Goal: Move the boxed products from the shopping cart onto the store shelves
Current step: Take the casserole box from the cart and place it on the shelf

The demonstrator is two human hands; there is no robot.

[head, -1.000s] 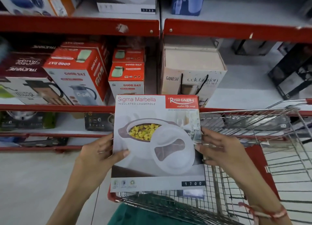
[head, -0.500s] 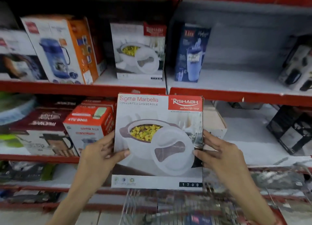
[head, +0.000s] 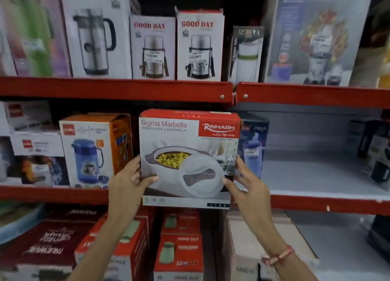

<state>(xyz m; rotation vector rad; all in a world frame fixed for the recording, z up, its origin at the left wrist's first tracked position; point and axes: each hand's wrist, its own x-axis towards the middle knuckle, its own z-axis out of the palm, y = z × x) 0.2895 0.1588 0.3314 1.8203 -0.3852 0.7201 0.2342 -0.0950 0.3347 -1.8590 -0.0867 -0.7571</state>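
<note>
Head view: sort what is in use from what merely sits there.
In use:
- Sigma Marbella casserole box
- left hand, right hand, gripping its sides
- middle shelf

Just sitting:
- Good Day flask boxes
- blue jug box
- blender box

Red metal shelving [head: 118, 89] fills the view in tiers, two bays meeting at a bolted joint [head: 233, 96]. The shelf boards are pale grey [head: 316, 175] — the right-hand middle bay largely bare. Behind the upper tier the back is dark; the lighting is dim and even — edges blur toward the sides.
</note>
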